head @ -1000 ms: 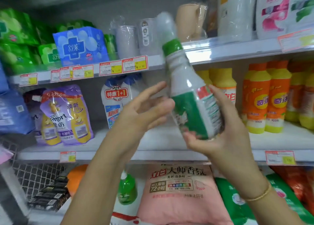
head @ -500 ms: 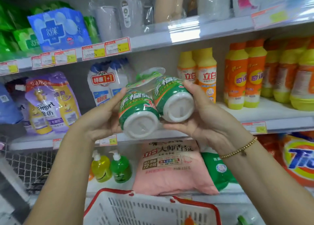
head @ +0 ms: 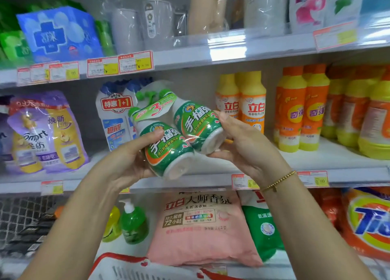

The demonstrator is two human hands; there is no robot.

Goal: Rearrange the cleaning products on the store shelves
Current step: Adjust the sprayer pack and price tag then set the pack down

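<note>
A shrink-wrapped pack of green-and-white cleaner bottles (head: 179, 136) lies tilted between both hands in front of the middle shelf (head: 348, 174), bases toward me and green caps pointing at the shelf back. My left hand (head: 128, 159) grips the nearer left bottle with its thumb over the label. My right hand (head: 242, 144) holds the right bottle by its base and side. The pack hangs in the air above an open stretch of the shelf.
Blue-and-white refill pouches (head: 115, 115) stand behind the pack, yellow bottles (head: 242, 102) and orange bottles (head: 301, 108) to its right, purple softener pouches (head: 44, 131) at the left. Below lie a pink detergent bag (head: 200, 227), pump bottles (head: 133, 222) and a red-rimmed white basket (head: 130, 269).
One upright bottle in my right hand became a bundled pack held in both hands with the bases facing me; since then the pack has tipped so its labels show.
</note>
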